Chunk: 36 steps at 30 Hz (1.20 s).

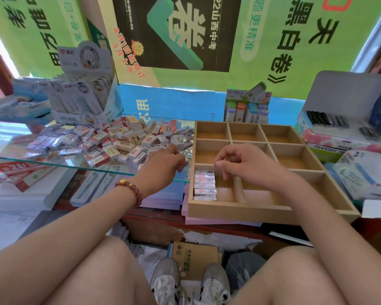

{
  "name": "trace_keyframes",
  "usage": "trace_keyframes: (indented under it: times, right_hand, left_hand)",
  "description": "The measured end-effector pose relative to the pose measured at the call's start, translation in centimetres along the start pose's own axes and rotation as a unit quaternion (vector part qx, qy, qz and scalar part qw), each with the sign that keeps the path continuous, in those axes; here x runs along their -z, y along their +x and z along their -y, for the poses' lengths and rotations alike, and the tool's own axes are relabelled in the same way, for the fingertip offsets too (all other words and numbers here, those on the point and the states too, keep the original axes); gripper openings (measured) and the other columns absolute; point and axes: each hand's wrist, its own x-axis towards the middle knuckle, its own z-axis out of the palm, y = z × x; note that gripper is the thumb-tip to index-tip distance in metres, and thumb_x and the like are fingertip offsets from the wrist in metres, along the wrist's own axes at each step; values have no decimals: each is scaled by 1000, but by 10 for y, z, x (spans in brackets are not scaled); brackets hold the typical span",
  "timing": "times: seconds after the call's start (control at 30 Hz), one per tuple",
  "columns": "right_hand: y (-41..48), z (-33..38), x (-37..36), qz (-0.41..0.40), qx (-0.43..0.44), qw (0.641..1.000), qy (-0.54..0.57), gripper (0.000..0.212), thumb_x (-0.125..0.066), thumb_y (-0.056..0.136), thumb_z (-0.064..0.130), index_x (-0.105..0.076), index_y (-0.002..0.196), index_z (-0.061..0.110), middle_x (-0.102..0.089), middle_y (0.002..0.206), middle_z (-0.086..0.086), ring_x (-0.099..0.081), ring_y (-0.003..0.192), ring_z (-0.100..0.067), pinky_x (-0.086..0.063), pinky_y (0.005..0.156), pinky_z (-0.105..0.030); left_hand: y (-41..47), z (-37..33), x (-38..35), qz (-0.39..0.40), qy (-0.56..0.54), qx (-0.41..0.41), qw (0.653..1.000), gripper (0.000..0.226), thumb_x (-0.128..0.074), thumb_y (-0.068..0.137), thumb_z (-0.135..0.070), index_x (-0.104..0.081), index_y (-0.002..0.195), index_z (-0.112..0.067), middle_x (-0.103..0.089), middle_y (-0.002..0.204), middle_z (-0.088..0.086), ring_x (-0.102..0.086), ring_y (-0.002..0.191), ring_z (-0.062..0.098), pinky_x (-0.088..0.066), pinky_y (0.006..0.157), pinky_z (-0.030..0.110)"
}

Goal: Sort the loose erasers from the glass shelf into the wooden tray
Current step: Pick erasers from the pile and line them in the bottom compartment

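A heap of loose erasers (119, 142) in white, cream and red wrappers lies on the glass shelf (53, 160). To its right sits the wooden tray (251, 211) with nine compartments. The front-left compartment holds a neat row of several erasers (205, 184); the other compartments show bare wood. My left hand (163, 160) reaches to the right end of the heap, its fingers curled around a small white eraser (187, 160) that is mostly hidden. Above the tray's left side my right hand (240, 165) hovers with loosely curled fingers, and nothing shows in it.
Display boxes of stationery (84, 93) stand behind the heap. Correction-tape packs (246, 106) stand behind the tray, and boxes (343, 128) are stacked to its right. Lilac books (163, 200) lie under the tray. Below the shelf are my knees, shoes and a cardboard box (194, 256).
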Motion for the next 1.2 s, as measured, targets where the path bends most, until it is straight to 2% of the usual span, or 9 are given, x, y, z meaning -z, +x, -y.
trace_keyframes:
  times: [0.17, 0.23, 0.33, 0.47, 0.53, 0.73, 0.87, 1.03, 1.2]
  right_hand:
    - [2, -1, 0, -15, 23, 1000, 5, 9, -60, 91, 26, -60, 98, 31, -68, 78, 6, -63, 75, -3, -49, 80, -22]
    - [2, 1, -2, -35, 57, 998, 4, 30, -63, 89, 28, -53, 114, 39, -61, 91, 8, -60, 79, -7, -49, 76, -20]
    - [4, 8, -5, -60, 120, 990, 32, 57, -67, 84, 18, -43, 128, 45, -52, 106, 11, -55, 77, -8, -46, 70, -12]
    - [5, 10, -3, -104, 159, 982, 6, 39, -67, 84, 13, -57, 108, 42, -53, 103, 24, -53, 78, -8, -44, 69, -12]
    - [5, 7, 0, -106, 141, 983, 41, 35, -68, 83, 11, -60, 101, 40, -58, 99, 22, -57, 75, -10, -48, 68, -14]
    - [4, 3, 0, -84, 119, 983, 108, 28, -68, 84, 13, -59, 93, 38, -64, 91, 10, -63, 70, -12, -56, 62, -22]
    - [4, 0, 1, -107, 106, 987, 50, 5, -59, 91, 31, -58, 90, 36, -65, 77, 5, -64, 67, -13, -54, 66, -29]
    - [2, -4, 5, -123, 64, 990, 25, 20, -51, 94, 39, -66, 88, 26, -68, 67, 2, -60, 59, -5, -49, 64, -24]
    - [-1, -4, 4, -106, 68, 992, 28, 15, -56, 93, 36, -67, 89, 27, -66, 66, 0, -59, 61, -13, -51, 66, -34]
  left_hand:
    - [-3, -13, 24, -97, -247, 41, 963, 30, -46, 83, 12, -38, 74, -16, -38, 88, 1, -41, 80, 18, -40, 76, 21]
    - [-9, -32, 40, -70, -400, 75, 911, 34, -47, 88, 8, -32, 73, -18, -41, 80, -4, -47, 73, 8, -48, 77, 31]
    - [-16, -58, 50, 9, -582, 92, 808, 32, -46, 90, 9, -30, 75, -14, -55, 80, -5, -60, 71, 3, -54, 68, 27]
    - [-17, -71, 50, 37, -721, 108, 683, 23, -46, 90, 6, -36, 79, -12, -62, 71, -5, -61, 64, 8, -52, 60, 23]
    - [-16, -70, 49, 31, -742, 117, 659, 16, -54, 85, -1, -42, 86, -10, -65, 74, -2, -63, 66, 11, -53, 60, 23]
    - [-15, -69, 45, 18, -573, 121, 810, 31, -70, 77, 2, -50, 95, -14, -65, 95, 2, -65, 73, 8, -53, 63, 20]
    - [-14, -72, 48, -14, -582, 129, 803, 28, -68, 78, 4, -52, 93, -14, -66, 91, -1, -66, 71, 8, -56, 65, 21]
    - [-14, -74, 53, -49, -533, 95, 839, 37, -73, 75, 2, -54, 98, -20, -66, 92, 0, -65, 67, 5, -55, 67, 18]
    - [-17, -75, 54, -58, -475, 79, 874, 47, -74, 75, -3, -57, 108, -30, -60, 108, -5, -65, 68, 24, -56, 74, 32]
